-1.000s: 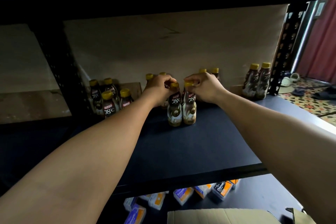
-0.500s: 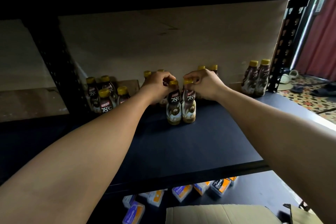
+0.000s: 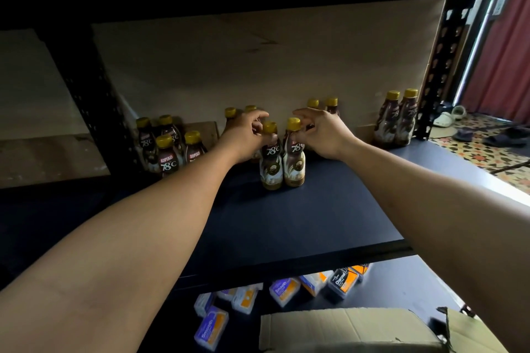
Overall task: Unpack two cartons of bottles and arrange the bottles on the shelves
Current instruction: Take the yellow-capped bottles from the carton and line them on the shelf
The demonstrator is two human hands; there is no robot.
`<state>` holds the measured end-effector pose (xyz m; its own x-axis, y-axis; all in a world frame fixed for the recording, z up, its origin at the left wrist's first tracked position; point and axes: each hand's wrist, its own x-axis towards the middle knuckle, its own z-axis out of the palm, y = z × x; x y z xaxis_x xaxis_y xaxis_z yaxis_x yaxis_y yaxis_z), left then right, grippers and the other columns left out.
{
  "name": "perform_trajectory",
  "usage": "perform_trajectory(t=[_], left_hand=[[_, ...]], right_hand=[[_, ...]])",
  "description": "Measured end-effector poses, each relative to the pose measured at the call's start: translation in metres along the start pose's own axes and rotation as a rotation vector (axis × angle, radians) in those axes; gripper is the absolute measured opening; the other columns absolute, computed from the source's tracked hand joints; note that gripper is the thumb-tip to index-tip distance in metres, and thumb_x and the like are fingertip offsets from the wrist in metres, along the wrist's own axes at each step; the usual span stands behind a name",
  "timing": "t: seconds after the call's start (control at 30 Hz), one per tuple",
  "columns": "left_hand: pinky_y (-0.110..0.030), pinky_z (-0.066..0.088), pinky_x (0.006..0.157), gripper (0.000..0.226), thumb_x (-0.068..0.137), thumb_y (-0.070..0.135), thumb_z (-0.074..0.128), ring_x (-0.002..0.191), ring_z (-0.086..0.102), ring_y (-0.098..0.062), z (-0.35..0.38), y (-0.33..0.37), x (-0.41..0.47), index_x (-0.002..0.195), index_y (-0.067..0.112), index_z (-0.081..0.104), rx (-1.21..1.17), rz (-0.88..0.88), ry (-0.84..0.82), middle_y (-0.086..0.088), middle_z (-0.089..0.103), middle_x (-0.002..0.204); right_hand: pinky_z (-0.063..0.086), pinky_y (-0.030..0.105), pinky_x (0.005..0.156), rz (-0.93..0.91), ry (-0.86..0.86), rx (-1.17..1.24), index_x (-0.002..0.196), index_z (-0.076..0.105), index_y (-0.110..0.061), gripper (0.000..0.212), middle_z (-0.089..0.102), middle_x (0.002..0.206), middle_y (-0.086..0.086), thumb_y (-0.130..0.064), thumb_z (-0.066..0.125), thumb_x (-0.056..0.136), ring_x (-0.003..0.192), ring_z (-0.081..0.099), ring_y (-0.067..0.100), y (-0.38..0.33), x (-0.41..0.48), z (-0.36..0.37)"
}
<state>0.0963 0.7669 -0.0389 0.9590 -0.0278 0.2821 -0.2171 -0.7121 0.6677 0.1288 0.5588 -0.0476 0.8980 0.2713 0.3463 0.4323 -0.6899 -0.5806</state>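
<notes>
Both hands have come off the caps: left hand and right hand hover with fingers loose and apart beside two yellow-capped brown coffee bottles, which stand upright mid dark shelf board. Placing looks finished; the next move is likely a reach to the open cardboard carton at 5 o'clock.

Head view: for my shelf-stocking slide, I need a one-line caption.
Left hand and right hand at the caps of two bottles standing side by side on the dark shelf.
</notes>
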Motion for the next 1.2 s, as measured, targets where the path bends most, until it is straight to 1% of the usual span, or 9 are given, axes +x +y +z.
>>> perform_trajectory(t=[0.07, 0.17, 0.33, 0.53, 0.7, 0.83, 1.0, 1.07, 1.2], left_hand=[[-0.033, 0.049, 0.093, 0.077, 0.088, 0.039, 0.075, 0.12, 0.057, -0.018, 0.001, -0.002, -0.007, 0.153, 0.031, 0.035, 0.031, -0.025, 0.006, -0.001, 0.055, 0.142], [-0.045, 0.045, 0.109, 0.085, 0.087, 0.042, 0.075, 0.135, 0.049, -0.026, 0.006, -0.005, -0.024, 0.157, 0.029, 0.027, 0.052, -0.067, 0.055, -0.007, 0.045, 0.153], [-0.047, 0.058, 0.088, 0.062, 0.087, 0.038, 0.076, 0.096, 0.066, -0.021, 0.027, -0.012, -0.069, 0.141, 0.02, 0.051, -0.032, -0.119, 0.023, 0.004, 0.063, 0.101], [-0.038, 0.06, 0.071, 0.031, 0.087, 0.037, 0.077, 0.082, 0.071, -0.021, 0.052, -0.002, -0.134, 0.106, 0.014, 0.07, -0.004, -0.145, -0.249, -0.008, 0.072, 0.096], [-0.028, 0.054, 0.061, 0.031, 0.085, 0.045, 0.076, 0.069, 0.067, -0.012, 0.071, 0.021, -0.18, 0.095, 0.015, 0.071, 0.005, -0.036, -0.456, -0.008, 0.075, 0.086], [-0.033, 0.057, 0.067, 0.015, 0.089, 0.033, 0.075, 0.071, 0.071, -0.014, 0.105, 0.015, -0.205, 0.096, 0.02, 0.072, 0.047, -0.004, -0.63, -0.003, 0.075, 0.086], [-0.032, 0.055, 0.065, 0.026, 0.088, 0.043, 0.073, 0.072, 0.069, -0.015, 0.188, -0.034, -0.236, 0.097, 0.019, 0.073, 0.203, -0.034, -0.858, -0.004, 0.074, 0.084], [-0.036, 0.059, 0.068, 0.029, 0.089, 0.044, 0.072, 0.073, 0.07, -0.019, 0.223, -0.059, -0.252, 0.095, 0.016, 0.073, 0.222, -0.085, -0.97, -0.004, 0.073, 0.082], [-0.025, 0.052, 0.064, 0.026, 0.092, 0.036, 0.071, 0.061, 0.062, -0.007, 0.285, -0.098, -0.286, 0.095, 0.011, 0.069, 0.186, -0.167, -1.105, 0.002, 0.067, 0.076]], right_hand=[[0.047, 0.029, 0.097, 0.019, -0.023, 0.006, 0.145, 0.052, -0.03, 0.061, 0.068, 0.123, -0.005, -0.037, 0.075, 0.089, 0.115, 0.06, 0.016, 0.003, -0.008, -0.002], [0.043, 0.026, 0.09, 0.056, -0.048, 0.016, 0.147, 0.051, -0.031, 0.064, 0.067, 0.117, -0.004, -0.04, 0.075, 0.089, 0.109, 0.061, 0.016, 0.006, -0.028, -0.005], [0.049, 0.029, 0.087, 0.113, -0.137, 0.017, 0.138, 0.06, -0.026, 0.05, 0.069, 0.109, -0.002, -0.039, 0.074, 0.091, 0.102, 0.064, 0.017, 0.013, -0.079, -0.005], [0.044, 0.028, 0.097, 0.134, -0.384, -0.181, 0.133, 0.065, -0.024, 0.05, 0.065, 0.11, -0.005, -0.047, 0.074, 0.089, 0.114, 0.061, 0.018, 0.018, -0.146, 0.003], [0.042, 0.024, 0.083, 0.027, -0.331, -0.175, 0.124, 0.07, -0.03, 0.039, 0.071, 0.107, -0.004, -0.048, 0.073, 0.089, 0.1, 0.064, 0.014, 0.009, -0.204, 0.002], [0.049, 0.031, 0.075, 0.045, -0.479, -0.137, 0.109, 0.071, -0.037, 0.025, 0.072, 0.091, -0.009, -0.048, 0.072, 0.087, 0.083, 0.065, 0.013, 0.028, -0.247, 0.017], [0.051, 0.033, 0.082, 0.166, -0.749, -0.166, 0.097, 0.075, -0.028, 0.011, 0.07, 0.083, -0.008, -0.037, 0.071, 0.093, 0.078, 0.064, 0.011, 0.105, -0.293, 0.069], [0.051, 0.034, 0.084, 0.225, -0.882, -0.169, 0.095, 0.079, -0.023, 0.015, 0.075, 0.085, -0.003, -0.034, 0.069, 0.095, 0.08, 0.066, 0.012, 0.137, -0.314, 0.088], [0.053, 0.041, 0.092, 0.333, -0.973, -0.204, 0.101, 0.078, -0.014, 0.024, 0.076, 0.092, 0.01, -0.034, 0.066, 0.094, 0.088, 0.068, 0.024, 0.193, -0.359, 0.115]])
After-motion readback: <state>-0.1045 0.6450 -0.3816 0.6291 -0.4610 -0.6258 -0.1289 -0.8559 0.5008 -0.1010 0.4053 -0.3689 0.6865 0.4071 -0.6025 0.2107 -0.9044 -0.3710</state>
